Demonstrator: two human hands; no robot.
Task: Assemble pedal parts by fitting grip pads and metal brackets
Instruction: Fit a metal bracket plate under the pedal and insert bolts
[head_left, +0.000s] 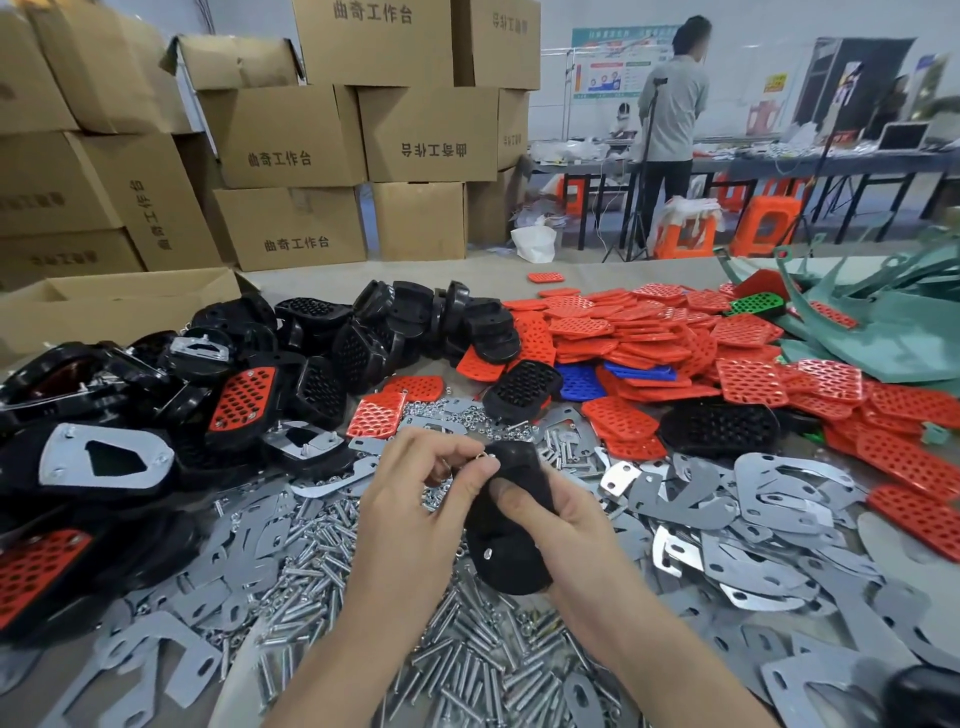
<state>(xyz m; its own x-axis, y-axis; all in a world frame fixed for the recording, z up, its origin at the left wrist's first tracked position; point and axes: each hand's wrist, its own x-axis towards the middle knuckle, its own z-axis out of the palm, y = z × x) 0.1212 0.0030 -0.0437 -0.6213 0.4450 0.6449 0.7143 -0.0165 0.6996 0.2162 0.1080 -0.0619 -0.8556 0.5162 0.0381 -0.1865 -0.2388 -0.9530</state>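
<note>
Over the middle of the table, the right hand (566, 519) holds the black pedal body (506, 545) from the side, with the thumb pressed on its dark surface and the fingers curled behind it. A small silver bolt end shows in the lower part of the pedal body. The left hand (415, 493) is at the upper end of the same part, and its thumb and forefinger pinch a small shiny metal piece (484, 457); I cannot tell if this is a nut or a washer. Under the hands lies a heap of silver bolts (467, 665), and grey metal brackets (769, 499) are spread to the right of it. Behind them is a wide pile of red grip pads (649, 322), with some blue pads (587, 382) and one green pad (756, 304) among them. Black pedals (363, 332) are heaped at the left, some already with a red pad. The cardboard cartons (291, 135) behind carry the print "曲奇工作台", upside down on one; the other print is too blurred to read. A person (670, 104) stands far behind, near orange stools (774, 218).
</note>
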